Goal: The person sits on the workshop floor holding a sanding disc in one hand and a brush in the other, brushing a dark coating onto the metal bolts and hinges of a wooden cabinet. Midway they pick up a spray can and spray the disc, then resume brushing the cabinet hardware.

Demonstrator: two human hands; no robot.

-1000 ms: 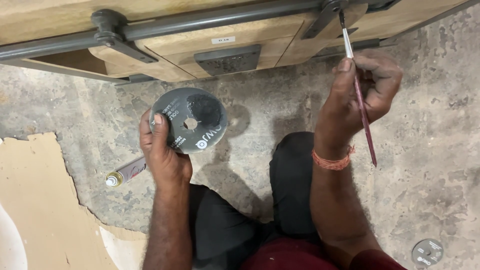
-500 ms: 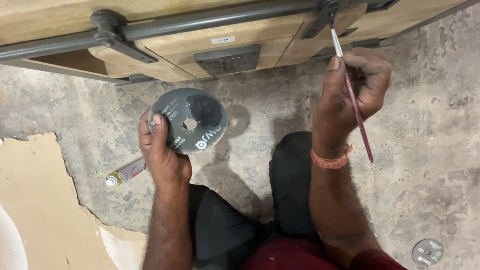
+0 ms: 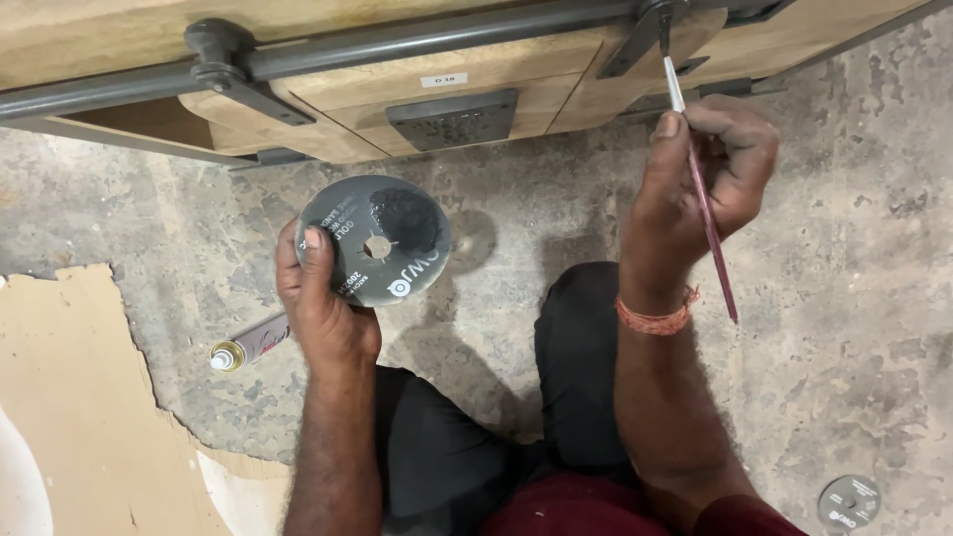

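Thin paintbrush (image 3: 700, 189), dark red handle with a pale ferrule end, is pinched in the fingers of my right hand (image 3: 700, 189), its tip raised against a dark metal bracket (image 3: 650, 35) on the grey rail (image 3: 417, 40) of the wooden furniture piece (image 3: 328, 109) above me. My left hand (image 3: 323, 308) grasps a grey abrasive disc (image 3: 374, 240) by its edge, thumb laid across the face; the disc sits flat toward me, with a centre hole, a dark smear of paint beside the hole and white printing round the rim. On the wood sits a small white rectangular label (image 3: 444, 79), above a dark rectangular plate (image 3: 452, 119). A spray can (image 3: 248, 342) lies on the concrete floor (image 3: 854, 298) just behind my left wrist. Torn cardboard (image 3: 69, 397) lies at the lower left. A second small grey disc (image 3: 849, 501) rests on the floor at the lower right, well apart.
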